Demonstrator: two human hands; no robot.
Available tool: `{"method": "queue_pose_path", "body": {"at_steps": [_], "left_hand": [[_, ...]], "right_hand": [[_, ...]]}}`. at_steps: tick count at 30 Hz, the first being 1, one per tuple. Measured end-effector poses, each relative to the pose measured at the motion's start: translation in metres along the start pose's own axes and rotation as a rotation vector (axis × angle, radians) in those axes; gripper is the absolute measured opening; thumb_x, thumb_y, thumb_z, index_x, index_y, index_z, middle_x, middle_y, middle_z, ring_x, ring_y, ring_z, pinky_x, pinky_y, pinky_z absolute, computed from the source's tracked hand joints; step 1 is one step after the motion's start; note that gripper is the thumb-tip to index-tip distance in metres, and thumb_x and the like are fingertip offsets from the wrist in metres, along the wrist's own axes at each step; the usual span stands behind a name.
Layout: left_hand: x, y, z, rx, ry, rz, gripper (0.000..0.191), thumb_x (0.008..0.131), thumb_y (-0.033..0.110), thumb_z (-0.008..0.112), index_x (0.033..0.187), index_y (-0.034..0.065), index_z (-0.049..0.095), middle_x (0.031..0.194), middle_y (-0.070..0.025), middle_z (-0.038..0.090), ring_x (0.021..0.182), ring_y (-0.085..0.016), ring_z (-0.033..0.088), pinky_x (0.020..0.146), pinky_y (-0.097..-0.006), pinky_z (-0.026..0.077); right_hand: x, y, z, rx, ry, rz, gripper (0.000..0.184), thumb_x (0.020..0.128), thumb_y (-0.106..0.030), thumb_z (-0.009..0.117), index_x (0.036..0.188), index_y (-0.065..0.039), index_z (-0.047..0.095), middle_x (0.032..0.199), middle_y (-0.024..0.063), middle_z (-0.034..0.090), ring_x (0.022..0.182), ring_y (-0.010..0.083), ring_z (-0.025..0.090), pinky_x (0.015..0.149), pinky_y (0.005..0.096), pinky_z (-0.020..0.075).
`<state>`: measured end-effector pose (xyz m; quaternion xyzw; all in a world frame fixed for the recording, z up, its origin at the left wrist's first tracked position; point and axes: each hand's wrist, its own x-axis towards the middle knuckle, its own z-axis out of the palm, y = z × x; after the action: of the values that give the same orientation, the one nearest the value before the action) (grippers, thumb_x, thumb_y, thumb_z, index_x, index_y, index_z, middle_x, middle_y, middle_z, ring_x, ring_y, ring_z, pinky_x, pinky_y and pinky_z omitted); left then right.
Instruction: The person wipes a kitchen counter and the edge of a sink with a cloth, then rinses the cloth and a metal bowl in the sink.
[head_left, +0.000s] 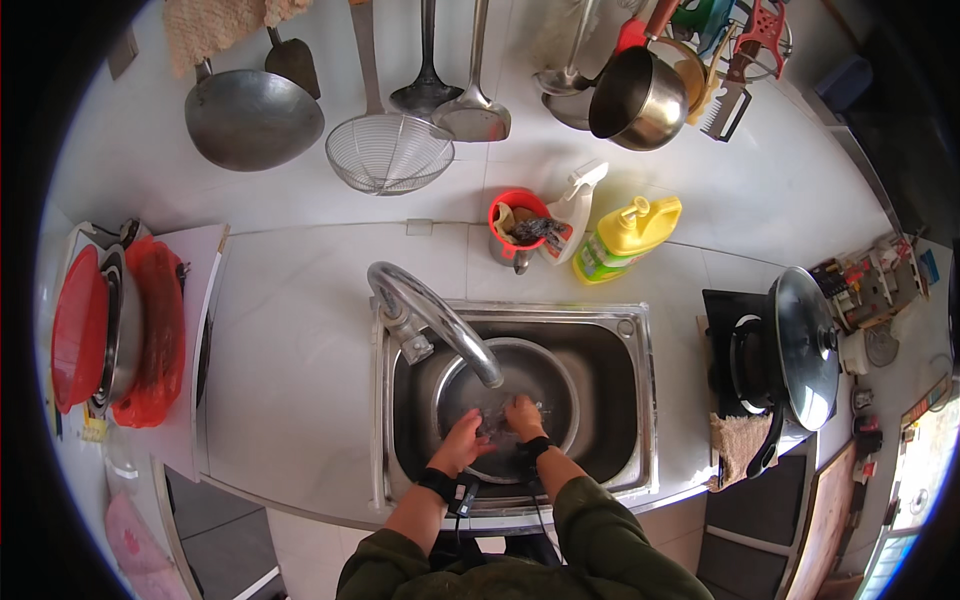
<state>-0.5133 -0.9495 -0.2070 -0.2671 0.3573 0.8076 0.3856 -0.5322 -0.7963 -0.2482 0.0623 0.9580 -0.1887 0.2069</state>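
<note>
A round metal basin (576, 409) with water in it stands in the stainless steel sink (634, 420). Both my hands are over or in the basin, beneath the curved chrome faucet (450, 330). My left hand (465, 444) is at the basin's lower left, its fingers apart and pointing right; nothing can be made out in it. Close by on the right, my right hand (525, 416) has its fingers curled down towards the water, and whether they hold something is hidden. Black straps with cables are round both wrists.
Behind the sink stand a red-rimmed holder (517, 196), a white spray bottle (574, 217) and a yellow pump jug (626, 240). A lidded pan (806, 352) is on the stove at right. Basins and a red bag (154, 330) are at left. A wok (251, 124) and strainer (390, 154) hang above.
</note>
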Motion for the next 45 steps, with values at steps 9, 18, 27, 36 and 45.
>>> {"method": "queue_pose_path", "body": {"at_steps": [9,18,27,36,45], "left_hand": [[-0.003,-0.005,-0.013,0.135,-0.129,0.361,0.035,0.082,0.039,0.041,0.100,0.0098,0.048,0.091,-0.0033,0.053,0.081,-0.015,0.052,0.070,-0.0296,0.043],[-0.023,0.011,-0.015,-0.044,-0.212,0.209,0.031,0.084,0.014,0.038,0.113,0.0045,0.040,0.107,-0.0089,0.048,0.091,-0.023,0.050,0.083,-0.0360,0.039],[-0.032,0.011,-0.010,-0.065,0.024,0.075,0.048,0.083,0.019,0.043,0.126,0.0152,0.021,0.119,-0.0061,0.029,0.093,-0.029,0.041,0.080,-0.0477,0.038],[-0.003,-0.010,0.003,-0.078,-0.121,0.019,0.031,0.084,0.034,0.038,0.109,0.0160,0.040,0.097,-0.0041,0.047,0.080,-0.018,0.050,0.067,-0.0381,0.045],[0.003,-0.007,-0.013,-0.097,-0.327,0.128,0.016,0.082,0.019,0.043,0.089,0.0067,0.052,0.077,-0.0019,0.052,0.067,-0.013,0.051,0.058,-0.0274,0.041]], "right_hand": [[-0.071,-0.086,-0.030,0.836,0.203,-0.223,0.031,0.079,-0.027,0.047,0.093,0.001,0.051,0.078,0.0246,0.055,0.077,0.0391,0.053,0.064,0.0395,0.0425],[0.001,-0.017,-0.014,0.096,0.106,-0.182,0.027,0.083,-0.024,0.037,0.087,-0.001,0.049,0.078,0.0234,0.054,0.072,0.0366,0.055,0.061,0.0435,0.0448],[-0.002,0.004,0.015,-0.050,-0.345,-0.277,0.030,0.075,-0.024,0.043,0.090,0.000,0.055,0.091,0.0214,0.055,0.085,0.0329,0.054,0.072,0.0397,0.0427],[-0.045,-0.025,0.000,0.145,0.479,-0.774,0.024,0.075,-0.021,0.052,0.087,-0.001,0.055,0.077,0.0210,0.056,0.062,0.0258,0.057,0.051,0.0325,0.0439],[-0.009,-0.026,0.003,0.109,0.316,-0.372,0.026,0.081,-0.024,0.041,0.073,-0.003,0.055,0.071,0.0205,0.056,0.060,0.0337,0.055,0.052,0.0403,0.0436]]}}
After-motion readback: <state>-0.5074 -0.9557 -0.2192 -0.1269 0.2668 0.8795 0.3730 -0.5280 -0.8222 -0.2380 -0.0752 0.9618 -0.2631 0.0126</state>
